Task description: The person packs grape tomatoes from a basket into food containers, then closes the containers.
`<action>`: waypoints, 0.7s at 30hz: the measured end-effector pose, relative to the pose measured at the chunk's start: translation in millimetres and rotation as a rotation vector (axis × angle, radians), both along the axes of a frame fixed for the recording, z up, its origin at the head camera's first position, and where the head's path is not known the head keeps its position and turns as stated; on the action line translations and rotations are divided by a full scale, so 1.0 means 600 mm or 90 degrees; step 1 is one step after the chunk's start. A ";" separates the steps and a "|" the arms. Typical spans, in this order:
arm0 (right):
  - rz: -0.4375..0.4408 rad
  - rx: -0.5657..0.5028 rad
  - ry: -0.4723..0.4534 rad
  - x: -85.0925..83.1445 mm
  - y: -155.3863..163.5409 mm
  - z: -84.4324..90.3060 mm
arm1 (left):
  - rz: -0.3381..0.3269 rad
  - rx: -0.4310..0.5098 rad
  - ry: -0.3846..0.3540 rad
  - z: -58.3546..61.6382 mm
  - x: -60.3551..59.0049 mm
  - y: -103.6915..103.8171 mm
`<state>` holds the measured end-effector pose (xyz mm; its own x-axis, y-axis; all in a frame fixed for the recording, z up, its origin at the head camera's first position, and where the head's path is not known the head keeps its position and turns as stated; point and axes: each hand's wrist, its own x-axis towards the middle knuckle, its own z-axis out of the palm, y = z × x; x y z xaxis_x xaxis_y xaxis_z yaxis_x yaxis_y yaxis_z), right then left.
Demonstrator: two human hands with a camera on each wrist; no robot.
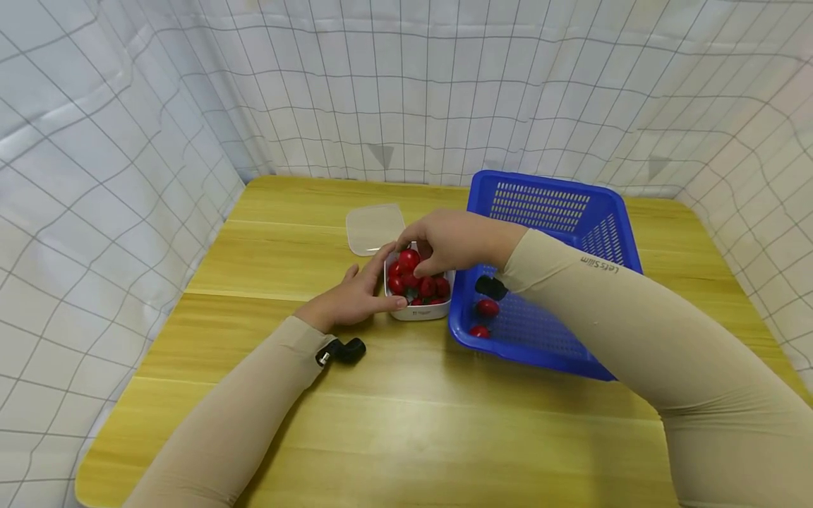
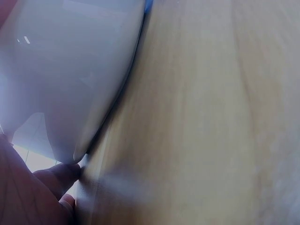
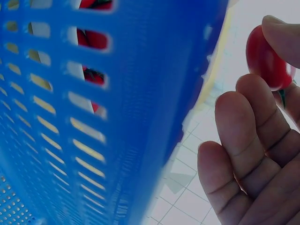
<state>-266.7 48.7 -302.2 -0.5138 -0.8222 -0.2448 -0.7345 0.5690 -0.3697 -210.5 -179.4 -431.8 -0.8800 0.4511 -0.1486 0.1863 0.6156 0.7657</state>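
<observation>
My right hand [image 1: 424, 259] hovers over a small white container [image 1: 420, 311] and pinches a red cherry tomato [image 1: 408, 259] between thumb and fingertips. In the right wrist view the tomato [image 3: 267, 57] sits at the fingertips [image 3: 243, 122]. The container holds several more tomatoes [image 1: 427, 286]. Left of it, my left hand [image 1: 365, 293] braces its corner, thumb along the left side and straight fingers along the front. A fingertip [image 2: 58, 176] touches the container wall [image 2: 65, 70] at table level.
A blue slotted basket [image 1: 574, 212] with two tomatoes [image 1: 487, 307] stands right of the container, its wall [image 3: 117, 117] close to my right wrist. A clear lid [image 1: 375, 228] lies behind the container. Checked cloth walls surround the yellow wooden table [image 1: 413, 423].
</observation>
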 end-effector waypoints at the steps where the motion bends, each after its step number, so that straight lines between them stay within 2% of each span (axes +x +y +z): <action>1: 0.000 -0.002 0.000 -0.001 0.000 0.000 | 0.000 0.001 0.002 -0.001 -0.001 0.000; 13: -0.001 0.001 0.002 -0.007 -0.001 -0.003 | -0.003 -0.011 0.000 -0.002 -0.001 -0.001; 21: -0.052 -0.014 0.001 -0.007 0.022 0.008 | -0.002 -0.019 -0.001 -0.003 0.000 -0.004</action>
<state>-270.9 61.9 -297.4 -0.5797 -0.7827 -0.2266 -0.6863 0.6189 -0.3820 -210.3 -181.7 -433.8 -0.8781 0.4495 -0.1642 0.1869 0.6380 0.7470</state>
